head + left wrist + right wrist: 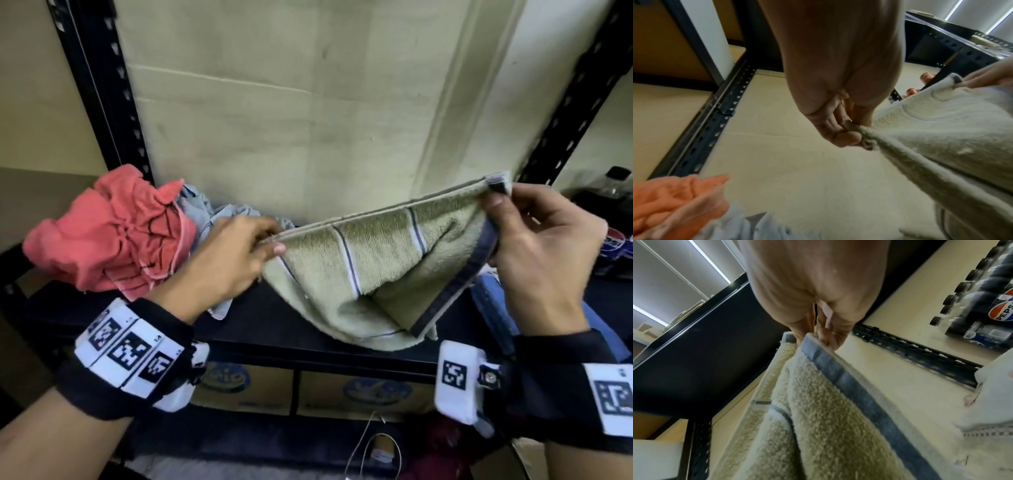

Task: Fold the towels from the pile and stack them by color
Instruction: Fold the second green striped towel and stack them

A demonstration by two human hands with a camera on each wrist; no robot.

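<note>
A beige towel (376, 267) with thin dark stripes and a dark blue border hangs doubled over the black shelf (267, 325), stretched between both hands. My left hand (270, 243) pinches its left top corner; the left wrist view shows thumb and fingers (851, 136) closed on the beige towel (941, 146). My right hand (496, 195) pinches the right top corners, held higher. In the right wrist view the fingers (830, 335) grip the towel (818, 418) at its blue border. A crumpled pile with a coral towel (113, 233) and a pale blue towel (202, 209) lies at the left.
Black perforated shelf uprights (102, 89) stand at both sides, with a cardboard back panel (291, 102) behind. Pepsi bottles (616, 236) stand at the right, a blue item (493, 301) beneath my right hand. Cardboard boxes (359, 390) sit on the lower shelf.
</note>
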